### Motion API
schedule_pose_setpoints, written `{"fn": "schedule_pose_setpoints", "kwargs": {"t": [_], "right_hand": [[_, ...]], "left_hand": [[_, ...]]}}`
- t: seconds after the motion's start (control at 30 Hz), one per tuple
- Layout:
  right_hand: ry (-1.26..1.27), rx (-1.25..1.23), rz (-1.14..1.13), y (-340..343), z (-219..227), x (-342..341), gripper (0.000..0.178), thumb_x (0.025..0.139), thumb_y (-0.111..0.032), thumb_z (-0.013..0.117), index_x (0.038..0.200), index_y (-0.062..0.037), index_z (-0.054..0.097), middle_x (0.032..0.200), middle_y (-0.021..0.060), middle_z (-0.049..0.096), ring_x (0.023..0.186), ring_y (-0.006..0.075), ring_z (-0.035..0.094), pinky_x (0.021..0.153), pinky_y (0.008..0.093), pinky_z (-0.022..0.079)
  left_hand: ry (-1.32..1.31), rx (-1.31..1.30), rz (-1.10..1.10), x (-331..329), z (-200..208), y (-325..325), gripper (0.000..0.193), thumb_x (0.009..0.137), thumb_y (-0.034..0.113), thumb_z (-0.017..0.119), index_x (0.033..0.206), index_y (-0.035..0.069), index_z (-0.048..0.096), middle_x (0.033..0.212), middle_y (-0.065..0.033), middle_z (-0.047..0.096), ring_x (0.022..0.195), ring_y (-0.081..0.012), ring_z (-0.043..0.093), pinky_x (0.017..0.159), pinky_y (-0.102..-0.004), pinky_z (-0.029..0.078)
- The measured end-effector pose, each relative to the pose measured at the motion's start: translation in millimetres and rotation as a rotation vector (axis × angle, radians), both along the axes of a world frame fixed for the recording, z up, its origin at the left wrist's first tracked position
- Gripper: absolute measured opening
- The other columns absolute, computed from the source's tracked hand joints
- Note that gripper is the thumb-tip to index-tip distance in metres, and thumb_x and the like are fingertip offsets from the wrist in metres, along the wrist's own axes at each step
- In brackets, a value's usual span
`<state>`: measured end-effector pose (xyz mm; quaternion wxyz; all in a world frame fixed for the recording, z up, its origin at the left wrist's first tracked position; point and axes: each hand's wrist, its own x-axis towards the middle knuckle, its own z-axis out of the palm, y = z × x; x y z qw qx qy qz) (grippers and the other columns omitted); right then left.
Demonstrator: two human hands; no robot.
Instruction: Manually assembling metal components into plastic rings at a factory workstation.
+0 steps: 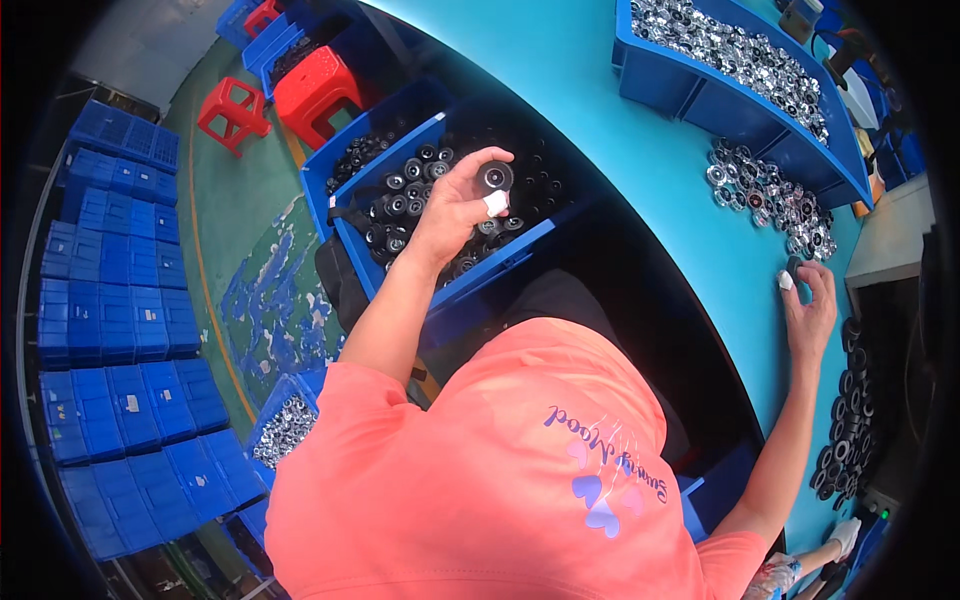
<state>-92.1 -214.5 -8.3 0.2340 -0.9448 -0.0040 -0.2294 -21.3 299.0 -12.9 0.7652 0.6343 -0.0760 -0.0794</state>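
My left hand (452, 212), with white wrap on its thumb, pinches a small black wheel-like part (494, 178). It is over a blue bin (490, 262) of many similar black round parts (408, 190). Over at the table's right side, my right hand (812, 305) has its thumb and fingers closed on a small dark round part (795, 267), partly hidden by the fingers. White wrap covers that thumb too. Just beyond this hand lies a heap of shiny silver round parts (765, 190) on the turquoise tabletop (680, 200).
A large blue bin (730, 115) of silver parts stands on the table. Black rings (845, 420) lie along the right edge. Another person's gloved hand (846, 538) shows at lower right. Red stools (318, 92) and stacked blue crates (115, 320) stand at left.
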Motion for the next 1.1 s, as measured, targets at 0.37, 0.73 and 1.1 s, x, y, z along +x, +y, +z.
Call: {"fn": "schedule_pose_setpoints", "kwargs": {"t": [0.37, 0.73, 1.1], "right_hand": [[-0.12, 0.045, 0.081, 36, 42, -4, 0.028, 0.073, -0.008, 0.08, 0.096, -0.0023, 0.064, 0.101, 0.0106, 0.062, 0.093, 0.0252, 0.063, 0.084, 0.0349, 0.051], [-0.178, 0.28, 0.194, 88, 62, 7, 0.044, 0.07, -0.008, 0.082, 0.107, -0.0051, 0.059, 0.102, 0.0086, 0.062, 0.095, 0.0238, 0.063, 0.084, 0.0357, 0.053], [0.044, 0.149, -0.372, -26, 15, 21, 0.029, 0.083, -0.014, 0.074, 0.11, -0.0098, 0.066, 0.105, 0.0089, 0.065, 0.09, 0.0233, 0.065, 0.079, 0.0354, 0.054]], "left_hand": [[-0.338, 1.053, 0.187, 23, 11, 10, 0.057, 0.082, 0.003, 0.068, 0.137, 0.009, 0.056, 0.094, -0.0076, 0.065, 0.08, -0.0118, 0.062, 0.073, -0.0277, 0.051], [0.187, -0.379, -0.857, 22, 46, -272, 0.047, 0.107, 0.032, 0.044, 0.145, 0.005, 0.042, 0.113, -0.0141, 0.062, 0.095, -0.0194, 0.062, 0.081, -0.0354, 0.054], [0.498, -0.672, -0.984, 58, 8, -299, 0.051, 0.106, 0.031, 0.042, 0.147, 0.001, 0.037, 0.127, -0.0265, 0.056, 0.097, -0.0234, 0.063, 0.086, -0.0344, 0.054]]}}
